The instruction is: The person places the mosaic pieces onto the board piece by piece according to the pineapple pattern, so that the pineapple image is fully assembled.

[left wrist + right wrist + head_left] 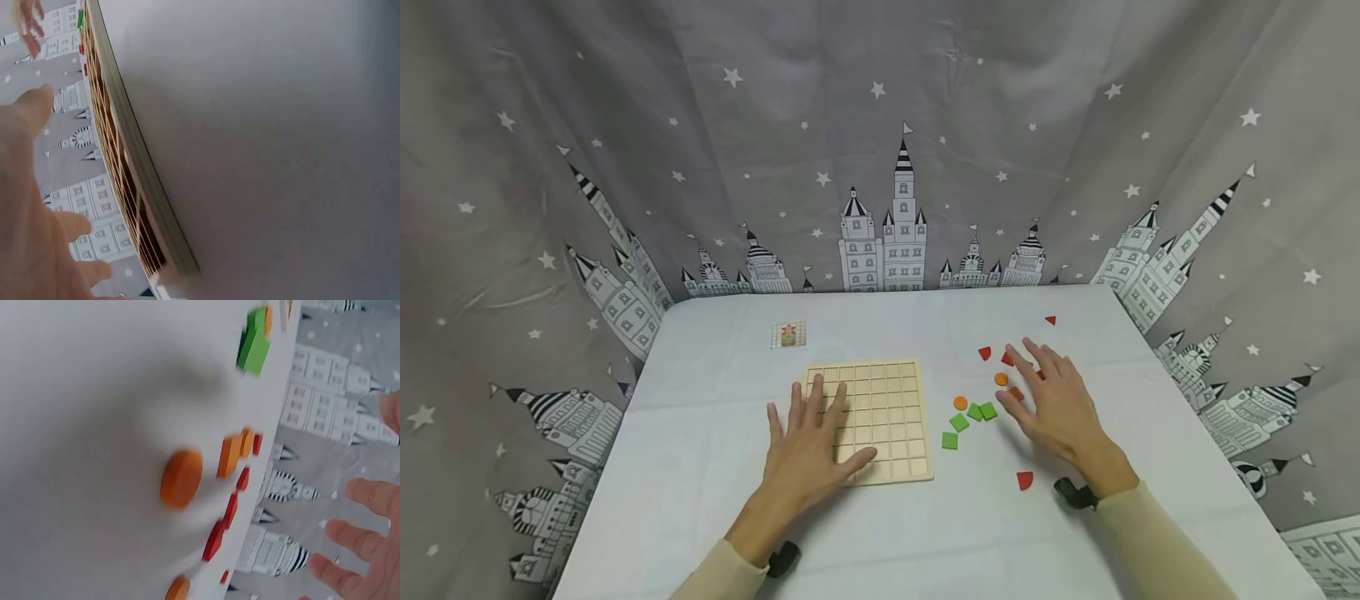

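A square wooden board (891, 417) with a grid of shallow cells lies flat at the middle of the table. Over its left part my left hand (805, 458) is spread, fingers straight, holding nothing. In the left wrist view the board's side edge (140, 181) shows thick, with the fingers beside it. My right hand (1063, 417) hovers with spread fingers above small flat pieces, nothing in its grasp. Near it are orange discs (1002, 379), several green squares (958, 422) and red wedge-shaped pieces (985, 353). An orange disc (182, 479) stands out in the right wrist view. The right hand partly hides some pieces.
A small card (788, 335) with a grid and a coloured picture lies behind the board. One red piece (1051, 320) is far back at right, another red wedge (1025, 480) nearer the front. A grey curtain (880, 167) with castles hangs behind the white table (700, 417).
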Demonstrator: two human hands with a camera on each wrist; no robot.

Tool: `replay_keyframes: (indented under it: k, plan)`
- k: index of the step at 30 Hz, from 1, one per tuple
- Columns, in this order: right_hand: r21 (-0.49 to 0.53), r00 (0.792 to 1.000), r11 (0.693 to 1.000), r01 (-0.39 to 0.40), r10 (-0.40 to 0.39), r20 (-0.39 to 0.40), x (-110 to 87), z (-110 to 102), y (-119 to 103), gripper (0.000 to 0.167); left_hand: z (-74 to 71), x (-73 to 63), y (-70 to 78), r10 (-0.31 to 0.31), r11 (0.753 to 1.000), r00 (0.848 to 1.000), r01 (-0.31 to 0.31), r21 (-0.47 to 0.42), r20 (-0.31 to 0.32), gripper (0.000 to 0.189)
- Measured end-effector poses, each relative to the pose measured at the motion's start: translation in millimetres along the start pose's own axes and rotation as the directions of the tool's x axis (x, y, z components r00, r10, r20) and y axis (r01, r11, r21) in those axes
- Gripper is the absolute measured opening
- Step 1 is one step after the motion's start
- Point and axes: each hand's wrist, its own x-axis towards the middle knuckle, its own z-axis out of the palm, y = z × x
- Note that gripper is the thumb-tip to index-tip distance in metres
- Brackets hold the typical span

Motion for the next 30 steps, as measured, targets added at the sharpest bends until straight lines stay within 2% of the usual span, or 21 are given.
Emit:
replay_keyframes:
  k: [7, 10, 14, 21, 30]
  plan:
    - [0.008, 0.996, 0.998, -0.065, 0.064, 0.068, 19.7, -7.4, 29.1, 0.075, -5.6, -10.6, -21.4, -0.025, 1.000, 0.994, 0.027, -0.012, 0.109, 0.117]
    - [0.015, 0.992, 0.996, -0.089, 0.087, 0.092, 26.3, -8.8, 38.9, 0.074, -7.9, -13.9, -25.5, -0.023, 0.999, 0.988, 0.027, -0.025, 0.156, 0.121]
    - [0.026, 0.987, 0.993, -0.119, 0.116, 0.112, 34.7, -8.8, 51.8, 0.072, -7.6, -16.5, -28.7, 0.003, 0.999, 0.982, 0.005, -0.046, 0.188, 0.122]
    - [0.055, 0.967, 0.980, -0.189, 0.177, 0.182, 51.2, -6.7, 73.1, 0.073, -4.1, -19.7, -28.7, 0.053, 0.997, 0.980, -0.040, -0.071, 0.192, 0.121]
    - [0.088, 0.930, 0.955, -0.284, 0.252, 0.267, 76.9, -5.1, 93.5, 0.077, -8.0, -19.6, -25.6, 0.050, 0.996, 0.983, -0.036, -0.080, 0.177, 0.120]
